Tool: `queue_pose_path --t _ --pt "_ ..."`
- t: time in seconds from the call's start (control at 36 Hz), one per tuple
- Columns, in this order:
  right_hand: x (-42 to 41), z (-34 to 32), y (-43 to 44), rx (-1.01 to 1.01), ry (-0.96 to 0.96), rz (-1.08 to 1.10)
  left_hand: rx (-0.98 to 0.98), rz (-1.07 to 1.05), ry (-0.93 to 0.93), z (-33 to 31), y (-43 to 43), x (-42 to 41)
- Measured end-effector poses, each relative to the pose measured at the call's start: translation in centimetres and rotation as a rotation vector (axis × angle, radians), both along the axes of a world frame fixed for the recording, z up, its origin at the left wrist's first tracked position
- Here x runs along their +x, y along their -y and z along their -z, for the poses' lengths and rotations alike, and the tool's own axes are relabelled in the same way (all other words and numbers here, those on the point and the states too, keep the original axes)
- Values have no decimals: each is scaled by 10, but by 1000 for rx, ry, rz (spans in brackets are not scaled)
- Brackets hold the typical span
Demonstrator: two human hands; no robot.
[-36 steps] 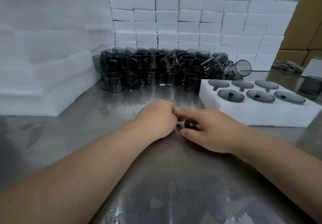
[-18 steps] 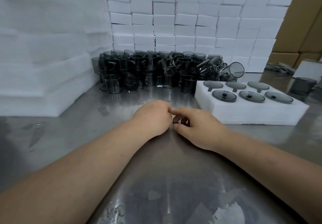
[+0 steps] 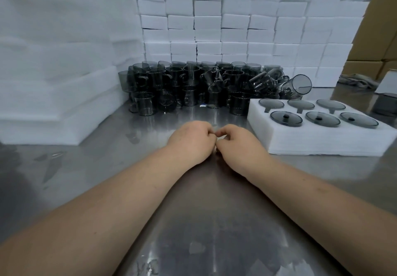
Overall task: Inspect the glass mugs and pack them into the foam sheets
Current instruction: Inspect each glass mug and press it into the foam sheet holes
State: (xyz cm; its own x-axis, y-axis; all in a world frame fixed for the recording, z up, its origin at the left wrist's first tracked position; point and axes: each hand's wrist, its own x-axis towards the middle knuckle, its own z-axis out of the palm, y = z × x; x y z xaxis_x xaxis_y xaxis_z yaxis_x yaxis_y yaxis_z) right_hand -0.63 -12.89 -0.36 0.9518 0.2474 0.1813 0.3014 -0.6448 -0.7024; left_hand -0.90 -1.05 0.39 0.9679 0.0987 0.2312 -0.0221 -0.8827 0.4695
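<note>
Left hand (image 3: 192, 140), right hand (image 3: 238, 144): curled, touching, grasp hidden, cannot tell | foam sheet (image 3: 322, 142): six filled slots | glass mugs (image 3: 189, 82): far worktop edge, overlapping, uncountable

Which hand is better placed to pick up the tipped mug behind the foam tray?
The right hand, probably. Both hands meet in the middle, but the tipped mug lies to the right, behind the foam tray; the left hand would have to cross over the right.

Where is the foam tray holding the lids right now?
In the head view, the foam tray sits on the right side of the steel table, right of the right hand, just in front of the glass mugs.
</note>
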Motion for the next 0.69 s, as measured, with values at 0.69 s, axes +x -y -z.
queue_pose_path --t 0.69 --pt "10 2 4 152 -30 -23 569 -42 116 -5 -31 49"
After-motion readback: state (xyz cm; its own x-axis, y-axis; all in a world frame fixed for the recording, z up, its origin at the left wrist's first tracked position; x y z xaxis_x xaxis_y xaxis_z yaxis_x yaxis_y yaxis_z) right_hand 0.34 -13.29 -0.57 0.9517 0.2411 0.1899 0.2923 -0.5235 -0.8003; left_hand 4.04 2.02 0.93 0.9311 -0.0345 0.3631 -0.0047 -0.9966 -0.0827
